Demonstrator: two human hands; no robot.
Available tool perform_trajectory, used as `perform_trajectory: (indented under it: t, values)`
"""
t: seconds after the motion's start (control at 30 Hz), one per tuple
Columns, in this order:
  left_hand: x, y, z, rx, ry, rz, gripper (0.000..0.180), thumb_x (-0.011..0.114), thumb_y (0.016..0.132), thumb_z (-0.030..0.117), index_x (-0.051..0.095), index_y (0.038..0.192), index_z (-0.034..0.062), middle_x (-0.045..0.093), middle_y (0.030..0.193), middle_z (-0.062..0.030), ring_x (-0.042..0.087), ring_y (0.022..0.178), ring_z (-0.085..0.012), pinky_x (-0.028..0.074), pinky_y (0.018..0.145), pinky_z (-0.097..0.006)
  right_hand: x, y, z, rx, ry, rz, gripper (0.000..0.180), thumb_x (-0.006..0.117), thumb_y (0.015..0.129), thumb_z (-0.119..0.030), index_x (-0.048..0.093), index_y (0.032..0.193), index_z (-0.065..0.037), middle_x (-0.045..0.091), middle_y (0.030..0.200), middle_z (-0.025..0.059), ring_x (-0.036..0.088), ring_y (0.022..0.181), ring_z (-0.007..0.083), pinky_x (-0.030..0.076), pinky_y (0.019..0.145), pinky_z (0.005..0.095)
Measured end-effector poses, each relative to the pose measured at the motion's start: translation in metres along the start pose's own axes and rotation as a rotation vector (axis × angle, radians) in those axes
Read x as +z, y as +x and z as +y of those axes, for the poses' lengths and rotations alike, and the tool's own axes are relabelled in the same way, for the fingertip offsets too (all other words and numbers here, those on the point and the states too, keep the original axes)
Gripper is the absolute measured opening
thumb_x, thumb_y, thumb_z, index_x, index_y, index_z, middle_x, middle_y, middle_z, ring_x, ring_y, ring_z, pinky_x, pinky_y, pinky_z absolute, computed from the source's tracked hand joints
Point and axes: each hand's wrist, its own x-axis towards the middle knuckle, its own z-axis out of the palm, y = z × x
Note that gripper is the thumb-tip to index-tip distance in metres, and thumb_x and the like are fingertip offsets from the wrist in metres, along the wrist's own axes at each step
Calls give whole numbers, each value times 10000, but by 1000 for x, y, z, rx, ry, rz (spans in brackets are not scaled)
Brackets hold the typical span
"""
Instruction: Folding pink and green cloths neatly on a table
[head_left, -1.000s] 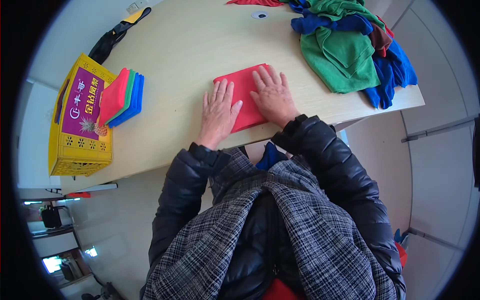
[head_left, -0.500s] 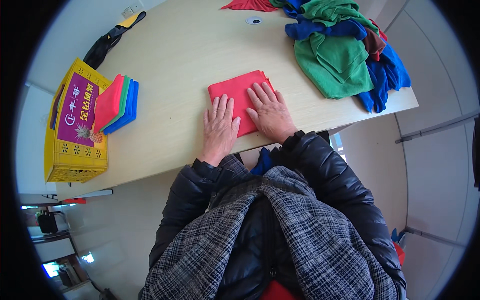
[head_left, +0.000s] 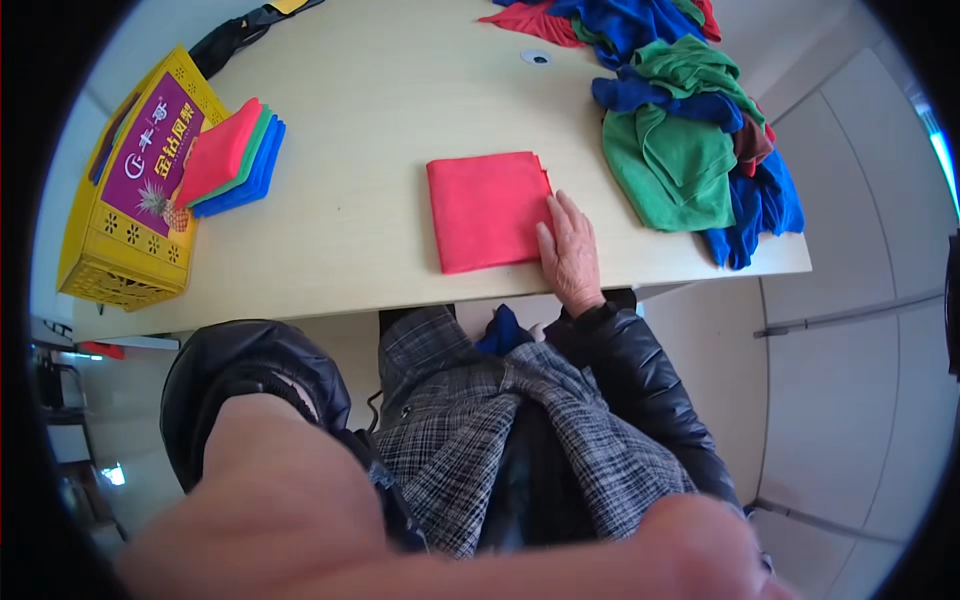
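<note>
A folded red cloth (head_left: 488,215) lies flat on the table near its front edge, its layers showing at the right side. My right hand (head_left: 572,250) rests beside it, fingers stretched out and touching the cloth's right edge and the tabletop. Close to the camera, my left hand (head_left: 270,500) is raised and looms large and blurred along the bottom. How its fingers are held does not show clearly, and I cannot make out anything in it.
At the left stands a yellow plastic crate (head_left: 120,240) with a purple panel; folded red, green and blue cloths (head_left: 222,155) hang over its side. A loose heap of green and blue cloths (head_left: 670,170) covers the table's right end. A black strap (head_left: 235,40) lies behind the crate.
My left hand has left the red cloth and come up close to the camera. The right hand has slid from on top of the cloth to its right edge. The view has shifted slightly.
</note>
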Motion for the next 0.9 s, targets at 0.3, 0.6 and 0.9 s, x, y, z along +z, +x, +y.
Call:
perform_trajectory:
  t: [0.3,0.6,0.9]
  values:
    - [206,209,34,55,-64,8,82,669,799,64,683,880,61,656,849,-92,648,737,-264,522,645,-360,-8,-24,5,39,-73,1,466,593,982,-199,519,1392,10,521,1436,221,491,1315,397,385,1128,450]
    - [216,218,20,44,-115,35,62,684,806,82,680,864,60,649,829,-93,644,717,-267,521,634,-358,-9,-22,0,41,-84,-14,472,597,979,-197,517,1393,15,525,1430,221,490,1320,392,378,1134,451]
    - [303,308,73,75,-127,36,57,698,812,99,676,848,60,641,809,-93,639,697,-270,520,624,-355,-9,-27,0,43,-99,-29,481,583,987,-216,507,1398,22,515,1439,222,479,1330,392,371,1139,448]
